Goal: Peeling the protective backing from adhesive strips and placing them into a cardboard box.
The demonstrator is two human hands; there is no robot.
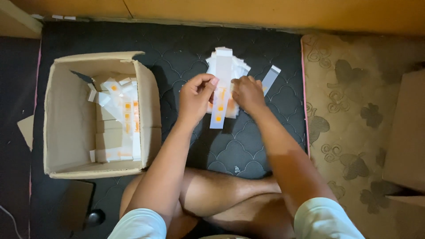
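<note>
While the left hand [196,95] pinches the long white strip [221,95] with orange marks between thumb and fingers, the right hand [248,94] closes on its other edge. Beneath the strip lies a fanned pile of strips [239,68]; left of it stands an open cardboard box [71,128] holding more.

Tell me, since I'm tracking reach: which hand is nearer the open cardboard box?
Left. The left hand is just right of the cardboard box; the right hand is farther right, both on the paper strips.
</note>
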